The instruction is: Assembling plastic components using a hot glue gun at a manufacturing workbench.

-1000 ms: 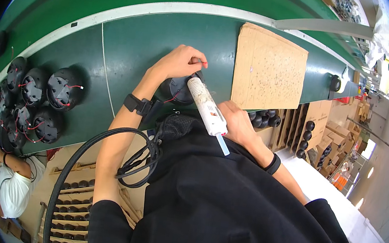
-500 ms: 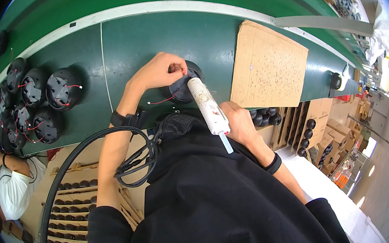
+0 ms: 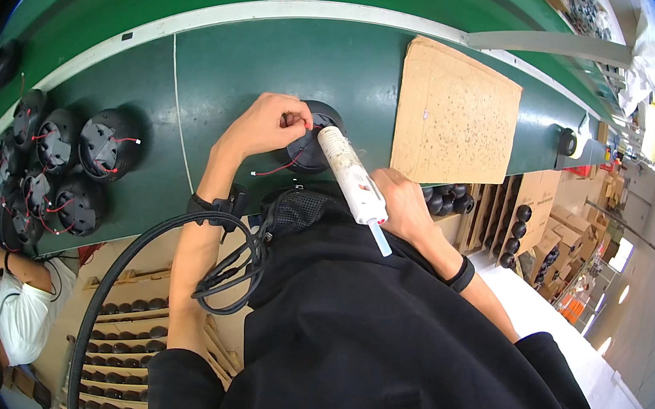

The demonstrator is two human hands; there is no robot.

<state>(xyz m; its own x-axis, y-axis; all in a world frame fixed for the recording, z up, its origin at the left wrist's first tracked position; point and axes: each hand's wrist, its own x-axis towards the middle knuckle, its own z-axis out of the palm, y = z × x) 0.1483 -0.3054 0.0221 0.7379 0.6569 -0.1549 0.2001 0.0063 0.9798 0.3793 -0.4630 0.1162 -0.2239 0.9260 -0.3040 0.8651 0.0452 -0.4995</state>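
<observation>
Left hand (image 3: 276,126) over the worktop (image 3: 233,70), thumb and fingertips pinched together on a red wire (image 3: 273,172). Wire runs from a black round part (image 3: 309,155) lying just beyond the hand on the worktop; its loose end, with a white connector (image 3: 254,173), lies toward the person. Right hand (image 3: 401,205) grasps a white tube (image 3: 348,170), fingers partly hidden behind it. Tube tilted, far end overlapping the round part in view, contact unclear; translucent nozzle (image 3: 379,239) points back toward the person. Cardboard (image 3: 457,118) flat to the right. Group of similar parts (image 3: 97,148) well left, red wires showing. Black cable (image 3: 84,346) loops across the left forearm. Co-worker in a white shirt (image 3: 27,323) at lower left.
</observation>
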